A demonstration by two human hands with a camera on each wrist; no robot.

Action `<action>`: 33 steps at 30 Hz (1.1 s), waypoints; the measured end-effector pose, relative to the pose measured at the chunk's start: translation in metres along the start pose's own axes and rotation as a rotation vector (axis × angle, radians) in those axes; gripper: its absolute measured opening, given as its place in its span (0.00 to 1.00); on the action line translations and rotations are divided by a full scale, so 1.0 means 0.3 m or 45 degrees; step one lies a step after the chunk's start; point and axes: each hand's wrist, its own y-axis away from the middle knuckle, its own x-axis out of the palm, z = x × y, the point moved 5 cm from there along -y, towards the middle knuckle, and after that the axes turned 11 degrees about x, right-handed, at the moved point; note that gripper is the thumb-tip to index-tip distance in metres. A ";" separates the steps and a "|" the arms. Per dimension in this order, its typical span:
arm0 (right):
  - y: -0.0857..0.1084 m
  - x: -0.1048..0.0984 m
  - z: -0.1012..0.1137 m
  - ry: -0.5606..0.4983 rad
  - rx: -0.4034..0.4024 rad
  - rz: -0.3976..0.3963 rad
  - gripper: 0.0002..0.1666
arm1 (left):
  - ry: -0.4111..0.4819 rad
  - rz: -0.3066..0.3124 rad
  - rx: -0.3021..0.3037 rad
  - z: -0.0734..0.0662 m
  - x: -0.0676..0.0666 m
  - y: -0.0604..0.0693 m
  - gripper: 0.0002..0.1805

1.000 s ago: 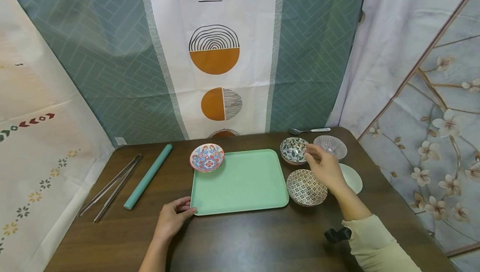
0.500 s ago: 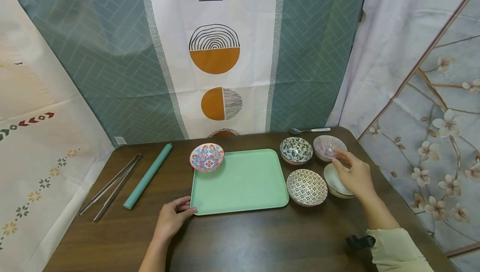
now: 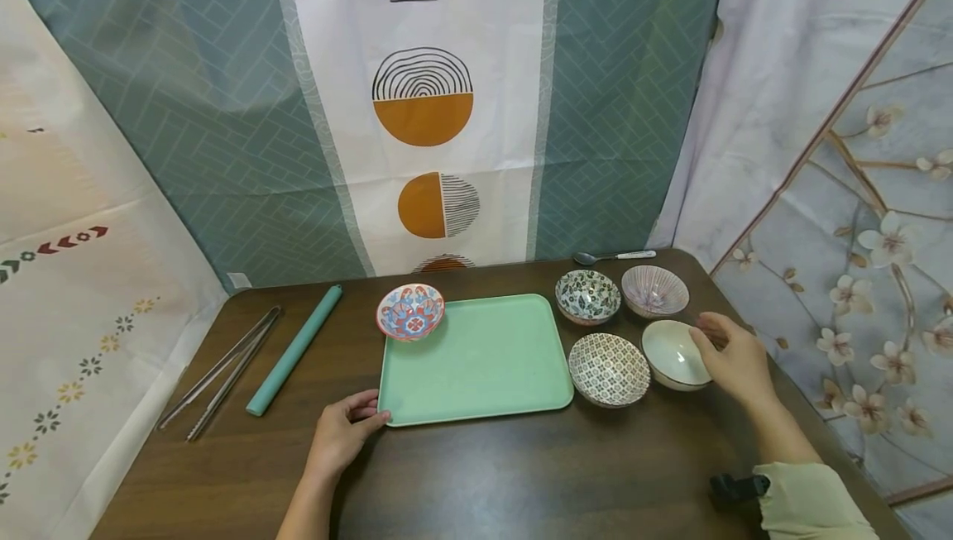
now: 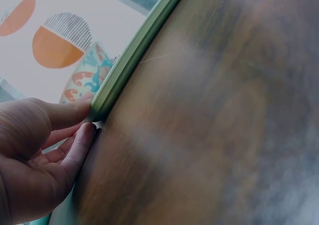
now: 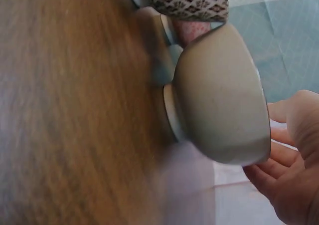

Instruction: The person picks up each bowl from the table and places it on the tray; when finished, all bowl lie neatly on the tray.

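Note:
At the near left corner of the pale green tray (image 3: 476, 366), my left hand (image 3: 344, 431) pinches the rim. In the left wrist view its thumb lies on one side of the tray edge (image 4: 134, 45) and the fingers (image 4: 79, 145) on the other. My right hand (image 3: 737, 358) is at the right side of a plain off-white bowl (image 3: 673, 354), its fingers loosely bent by the rim. The right wrist view shows the off-white bowl (image 5: 219, 95) upright on the table, partly hiding the fingertips; contact is unclear.
A brown-patterned bowl (image 3: 609, 370), a leafy bowl (image 3: 588, 297) and a striped bowl (image 3: 655, 290) stand right of the tray, below a spoon (image 3: 614, 257). A red-and-blue bowl (image 3: 410, 313) overlaps the tray's far left corner. Tongs (image 3: 223, 370) and a teal roll (image 3: 294, 350) lie left.
My right hand has moved right and nearer, from over the leafy bowl, past the striped one, to the off-white bowl. My left hand and the tray have stayed put.

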 end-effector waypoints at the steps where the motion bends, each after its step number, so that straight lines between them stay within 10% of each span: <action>1: -0.001 0.000 -0.009 0.022 0.014 0.008 0.24 | 0.002 -0.002 0.000 0.000 0.000 0.000 0.22; 19: -0.006 -0.002 -0.074 0.166 0.087 0.020 0.18 | 0.004 -0.011 -0.001 0.016 0.005 -0.001 0.22; 33: -0.065 -0.078 0.033 0.171 0.102 -0.072 0.20 | 0.027 0.011 -0.024 0.016 0.006 0.006 0.24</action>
